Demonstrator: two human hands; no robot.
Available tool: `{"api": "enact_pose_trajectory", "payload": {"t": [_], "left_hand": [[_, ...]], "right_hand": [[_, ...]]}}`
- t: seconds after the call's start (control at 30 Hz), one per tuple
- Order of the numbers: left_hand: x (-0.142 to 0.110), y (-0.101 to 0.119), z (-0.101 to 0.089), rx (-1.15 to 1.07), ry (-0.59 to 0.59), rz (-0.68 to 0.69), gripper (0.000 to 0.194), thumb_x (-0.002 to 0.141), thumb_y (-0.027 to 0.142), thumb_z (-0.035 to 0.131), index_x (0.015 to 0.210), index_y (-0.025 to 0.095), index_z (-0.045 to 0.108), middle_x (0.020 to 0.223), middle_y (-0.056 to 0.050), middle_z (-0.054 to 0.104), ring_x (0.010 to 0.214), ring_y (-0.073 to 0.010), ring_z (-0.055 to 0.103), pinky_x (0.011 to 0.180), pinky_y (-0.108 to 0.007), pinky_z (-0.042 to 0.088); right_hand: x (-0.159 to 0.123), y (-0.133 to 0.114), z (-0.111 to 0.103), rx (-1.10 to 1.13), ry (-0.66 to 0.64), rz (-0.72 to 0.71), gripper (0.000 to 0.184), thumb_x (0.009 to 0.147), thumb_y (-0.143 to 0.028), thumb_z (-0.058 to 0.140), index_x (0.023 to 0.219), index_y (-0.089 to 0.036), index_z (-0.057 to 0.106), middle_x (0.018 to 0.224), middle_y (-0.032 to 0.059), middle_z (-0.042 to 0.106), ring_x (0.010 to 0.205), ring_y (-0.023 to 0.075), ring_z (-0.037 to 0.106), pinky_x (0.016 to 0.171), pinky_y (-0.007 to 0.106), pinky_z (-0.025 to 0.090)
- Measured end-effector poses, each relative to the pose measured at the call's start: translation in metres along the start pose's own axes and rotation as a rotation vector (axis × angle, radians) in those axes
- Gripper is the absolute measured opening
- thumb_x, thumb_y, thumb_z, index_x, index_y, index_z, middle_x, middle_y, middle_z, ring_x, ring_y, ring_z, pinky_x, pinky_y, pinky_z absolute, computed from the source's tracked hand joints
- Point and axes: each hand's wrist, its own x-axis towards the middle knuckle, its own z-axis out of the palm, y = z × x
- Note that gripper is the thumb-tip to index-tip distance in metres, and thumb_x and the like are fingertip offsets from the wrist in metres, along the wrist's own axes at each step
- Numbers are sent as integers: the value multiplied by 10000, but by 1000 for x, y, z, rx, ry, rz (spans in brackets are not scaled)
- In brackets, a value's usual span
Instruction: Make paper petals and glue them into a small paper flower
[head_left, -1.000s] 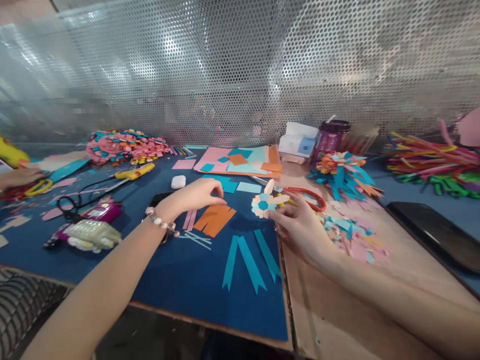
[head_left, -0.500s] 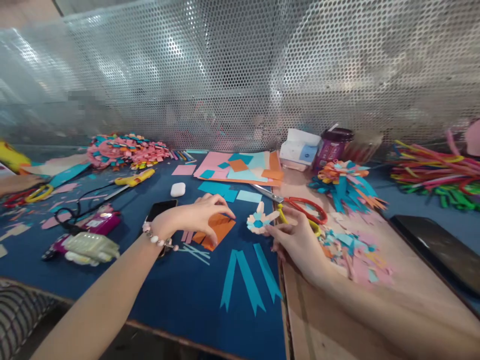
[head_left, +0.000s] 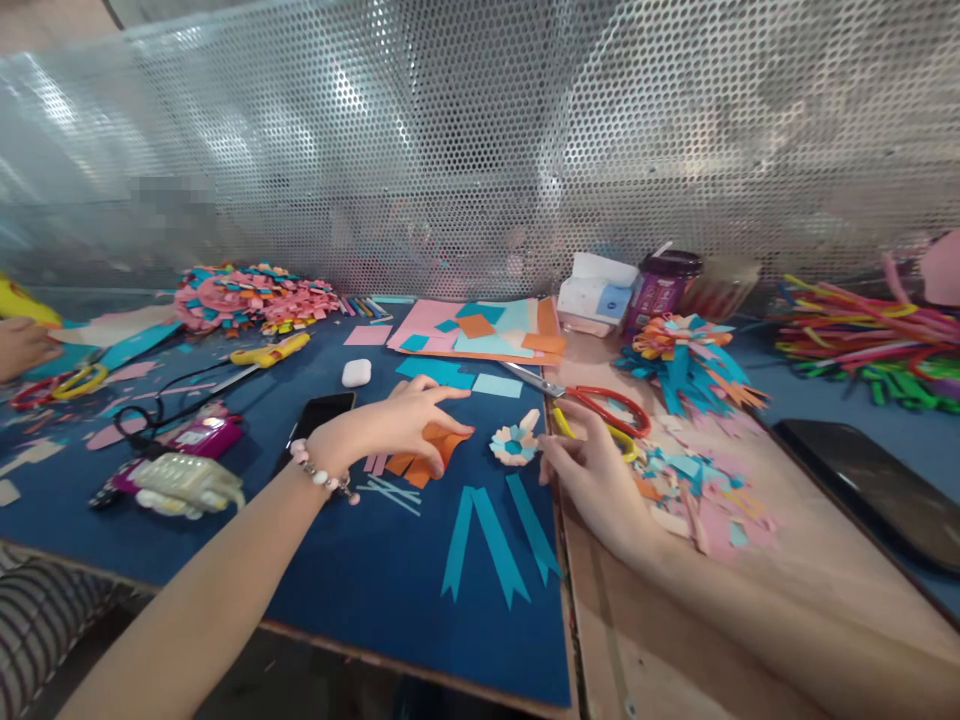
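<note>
My left hand (head_left: 390, 428), with a bead bracelet on the wrist, reaches over the blue mat (head_left: 360, 570). Its fingers are stretched out, the tips resting on a small stack of orange paper strips (head_left: 436, 447). A small paper flower (head_left: 514, 442), pale pink with a teal centre, lies on the mat. My right hand (head_left: 596, 465) rests just right of it at the mat's edge, fingers loosely apart and fingertips close to the flower. Several teal ribbon-shaped strips (head_left: 495, 535) lie nearer to me.
Red-handled scissors (head_left: 600, 400) lie behind my right hand, paper scraps (head_left: 690, 490) beside it. A phone (head_left: 319, 415), a white case (head_left: 356, 373), coloured sheets (head_left: 480, 325), a flower pile (head_left: 247, 295), a purple jar (head_left: 664, 285) and a dark tablet (head_left: 870, 490) surround them. Another person's hand (head_left: 22, 345) is far left.
My right hand lowered the paper flower onto the mat and its fingers came off it. My left hand dropped onto the orange strips and spread its fingers.
</note>
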Motion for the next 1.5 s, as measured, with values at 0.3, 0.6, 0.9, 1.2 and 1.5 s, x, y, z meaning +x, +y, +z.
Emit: {"api": "enact_pose_trajectory", "payload": {"t": [0.3,0.6,0.9,1.2,1.5], "left_hand": [[-15,-19,-23,-20,93,-27,541,773,550,604,1282,375,544,1499,16,338,1348,-264,267,1076,-385,240],[-52,-24,-22,-23,-2,-246,414,710,443,651,1060,223,631,1116,-50,613,989,-209,552,801,-265,400],[-76,-10,3,-126,27,-64,307,746,482,615,858,201,669,1041,-46,596,939,-180,548,815,-266,405],[-75,-11,13,-114,13,8,267,771,402,579,843,184,715,1097,-70,596,929,-174,574,843,-248,416],[-73,-7,11,-61,-25,31,211,709,292,569,801,173,719,1006,-65,659,842,-163,597,760,-228,432]], "right_hand": [[0,-3,0,-24,-37,-10,402,878,-376,505,1227,-201,412,544,-57,540,522,122,496,506,236,369],[-3,-4,-1,-149,-49,-44,296,885,-366,482,1130,-200,502,542,-47,554,490,105,466,480,223,325],[-5,1,0,-216,30,-131,232,858,-320,469,1037,-188,535,534,-37,557,515,130,515,536,254,387],[-14,-7,7,-420,48,-253,211,839,-274,428,982,-188,557,549,-23,561,531,159,552,555,281,409],[-7,-30,54,-580,-235,-438,253,859,-239,434,1050,-187,592,638,-10,611,556,135,545,580,257,385]]}}
